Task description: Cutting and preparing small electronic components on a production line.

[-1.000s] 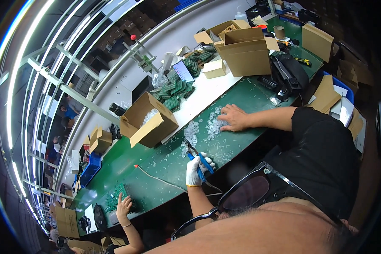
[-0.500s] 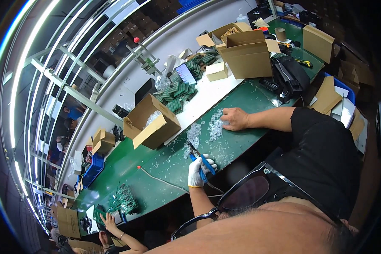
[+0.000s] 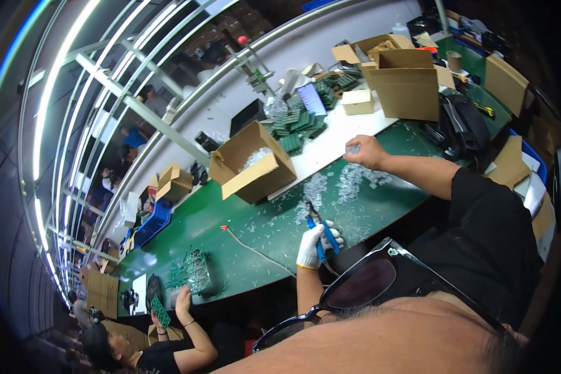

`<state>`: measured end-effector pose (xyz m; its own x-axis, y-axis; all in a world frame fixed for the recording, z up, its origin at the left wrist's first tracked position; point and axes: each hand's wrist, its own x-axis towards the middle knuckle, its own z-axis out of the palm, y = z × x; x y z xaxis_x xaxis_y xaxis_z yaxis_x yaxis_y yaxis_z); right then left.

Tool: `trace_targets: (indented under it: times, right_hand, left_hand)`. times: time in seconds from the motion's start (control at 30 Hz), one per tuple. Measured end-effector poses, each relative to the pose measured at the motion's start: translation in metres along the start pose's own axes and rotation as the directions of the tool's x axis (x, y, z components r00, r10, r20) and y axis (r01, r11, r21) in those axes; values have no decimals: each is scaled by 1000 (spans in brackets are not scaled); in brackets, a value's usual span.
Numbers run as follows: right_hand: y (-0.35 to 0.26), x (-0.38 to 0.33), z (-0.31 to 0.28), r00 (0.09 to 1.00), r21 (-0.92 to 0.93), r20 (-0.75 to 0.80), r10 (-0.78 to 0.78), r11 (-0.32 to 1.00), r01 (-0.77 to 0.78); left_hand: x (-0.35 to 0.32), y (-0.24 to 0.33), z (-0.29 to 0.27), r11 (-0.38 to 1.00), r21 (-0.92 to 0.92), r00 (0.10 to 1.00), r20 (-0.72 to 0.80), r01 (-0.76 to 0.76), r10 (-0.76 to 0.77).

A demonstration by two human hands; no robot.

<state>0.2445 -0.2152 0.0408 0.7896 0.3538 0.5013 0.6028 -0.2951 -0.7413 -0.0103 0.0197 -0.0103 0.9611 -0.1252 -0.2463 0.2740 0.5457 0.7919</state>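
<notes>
head view, hands: the left hand (image 3: 313, 244), in a white glove, is curled tight round the blue handles of a pair of cutters (image 3: 318, 232), low over the near edge of the bench; the right hand (image 3: 366, 151), bare, has its fingertips pinched on a small clear plastic piece (image 3: 353, 149), just above the far end of the heap
head view, where the pieces are: a loose heap of clear plastic pieces (image 3: 350, 179) lies on the green bench top (image 3: 243, 237), between the two hands, near the white strip (image 3: 330, 140) that runs along the bench
head view, how the pieces look: small, see-through, glassy, tumbled with no order; their exact shape is too small to tell; fine clear offcuts are scattered over the green around them
head view, how they will likely handle: very light and stiff, probably smooth and slippery, so easy to flick away; a fingertip pinch on the body of one piece looks the safest hold, kept away from the part the blades meet
head view, the cutters: metal jaws point away from the person, toward the heap; whether the blades are open or closed i cannot tell
head view, around: an open cardboard box (image 3: 250, 168) with more clear pieces stands beyond the heap; stacks of green circuit boards (image 3: 298, 124) sit further back; a black bag (image 3: 464, 128) lies to the right; another person's hand (image 3: 182, 300) holds a green board (image 3: 160, 311) far along the bench
</notes>
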Motion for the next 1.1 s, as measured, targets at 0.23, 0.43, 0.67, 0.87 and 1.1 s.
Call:
trace_targets:
  times: [0.23,0.43,0.67,0.87,1.1]
  right_hand:
    - [-152,99,71,850,52,51,-524,852,522]
    - [-190,194,186,739,-110,136,-659,732,673]
    - [-196,187,214,781,-400,524,-340,712,578]
    - [-165,167,142,756,-172,286,-589,744,645]
    - [-62,67,-11,794,-52,309,-524,824,565]
  left_hand:
    - [-2,6,9,995,-73,998,5,65,-65]
    - [4,-4,2,999,27,998,63,-25,23]
    - [-3,-8,-5,999,34,999,29,-33,32]
    - [0,-3,11,998,-61,998,66,13,-9]
    - [4,0,-6,999,-39,1000,20,-15,15]
